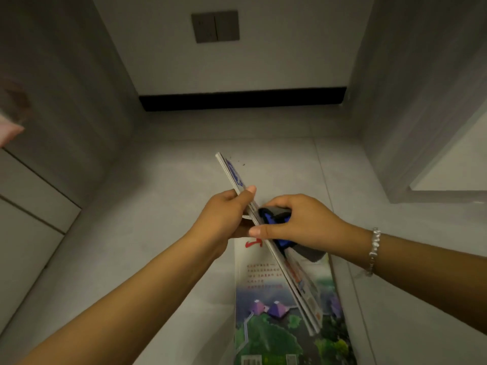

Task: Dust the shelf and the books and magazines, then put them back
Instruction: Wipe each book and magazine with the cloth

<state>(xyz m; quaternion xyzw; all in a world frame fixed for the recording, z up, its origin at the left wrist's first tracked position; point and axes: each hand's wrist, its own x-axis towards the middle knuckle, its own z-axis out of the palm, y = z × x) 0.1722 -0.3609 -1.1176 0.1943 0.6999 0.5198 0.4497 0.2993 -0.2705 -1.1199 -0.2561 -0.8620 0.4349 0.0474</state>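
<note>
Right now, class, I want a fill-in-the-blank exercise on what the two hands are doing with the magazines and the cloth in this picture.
1. The left hand grips a thin magazine held on ____.
2. The right hand presses a blue and grey cloth against the ____.
3. A second glossy magazine, showing purple roofs, lies ____ on the grey shelf.
4. The ____ wrist wears a silver bracelet.

Missing words: edge; magazine; flat; right

This looks like a room in a home. A built-in grey shelf [184,206] forms a recess between plain panelled sides, with a 2-button wall switch [215,26] on the pale back wall, cabinet fronts [29,206] at the left, and a colourful magazine [279,306] lying flat.
</note>
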